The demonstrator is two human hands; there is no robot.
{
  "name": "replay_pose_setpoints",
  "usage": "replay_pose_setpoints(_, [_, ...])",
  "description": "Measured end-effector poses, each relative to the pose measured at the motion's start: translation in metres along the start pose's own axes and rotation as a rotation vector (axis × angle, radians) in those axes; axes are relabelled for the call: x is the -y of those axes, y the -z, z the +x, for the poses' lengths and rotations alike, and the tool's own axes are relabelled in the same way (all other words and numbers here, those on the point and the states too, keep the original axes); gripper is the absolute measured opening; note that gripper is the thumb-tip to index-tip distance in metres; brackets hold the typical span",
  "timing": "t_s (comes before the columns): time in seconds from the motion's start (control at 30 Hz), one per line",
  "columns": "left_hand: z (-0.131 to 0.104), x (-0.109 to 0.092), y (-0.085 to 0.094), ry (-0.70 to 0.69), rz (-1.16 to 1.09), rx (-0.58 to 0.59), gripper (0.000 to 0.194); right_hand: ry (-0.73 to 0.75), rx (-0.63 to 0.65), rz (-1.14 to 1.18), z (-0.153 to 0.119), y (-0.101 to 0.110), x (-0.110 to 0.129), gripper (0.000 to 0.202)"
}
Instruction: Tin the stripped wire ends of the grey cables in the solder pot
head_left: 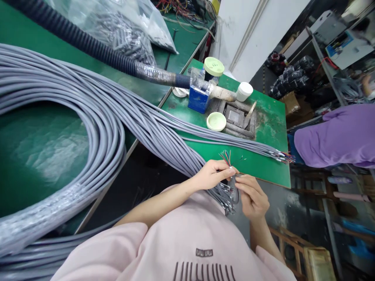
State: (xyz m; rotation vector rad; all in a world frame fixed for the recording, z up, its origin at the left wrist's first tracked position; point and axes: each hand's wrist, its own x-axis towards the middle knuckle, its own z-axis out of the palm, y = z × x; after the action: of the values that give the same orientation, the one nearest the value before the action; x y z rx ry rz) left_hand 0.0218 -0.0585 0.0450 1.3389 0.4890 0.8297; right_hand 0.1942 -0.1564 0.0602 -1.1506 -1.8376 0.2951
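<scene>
Close to my body, at the front edge of the green table, my left hand (215,174) pinches the end of a grey cable. Thin coloured wires (226,157) fan out above its fingertips. My right hand (252,196) is closed on the same grey cable (236,191) just below and to the right. More grey cable ends (224,197) hang beneath both hands. A large coil of grey cables (102,117) fills the left side, and one bundle runs right across the table to stripped ends (283,156).
A ribbed black hose (108,54) crosses above the coil towards a blue box (198,98). Beyond the hands are a soldering pot (235,116), an open green lid (216,121) and a white cup (244,91). A person in purple (336,134) is at the right.
</scene>
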Motion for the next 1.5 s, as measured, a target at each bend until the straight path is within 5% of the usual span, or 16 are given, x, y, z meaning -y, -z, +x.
replay_pose_setpoints(0.2, [-0.003,0.006,-0.003,0.014,0.002,0.068,0.043,-0.169,-0.119,0.037,-0.001,-0.015,0.003,0.032])
replay_pose_setpoints(0.67, [-0.003,0.009,-0.004,0.055,-0.034,0.021,0.045,-0.542,-0.028,-0.006,-0.009,-0.019,0.003,0.01])
replay_pose_setpoints(1.27, [-0.004,0.01,-0.005,0.068,-0.05,0.036,0.044,-0.556,-0.038,0.04,-0.01,-0.022,0.003,0.011])
replay_pose_setpoints(1.5, [-0.001,0.013,-0.003,0.202,-0.235,0.034,0.044,-0.581,0.035,0.098,-0.008,-0.021,0.004,0.01])
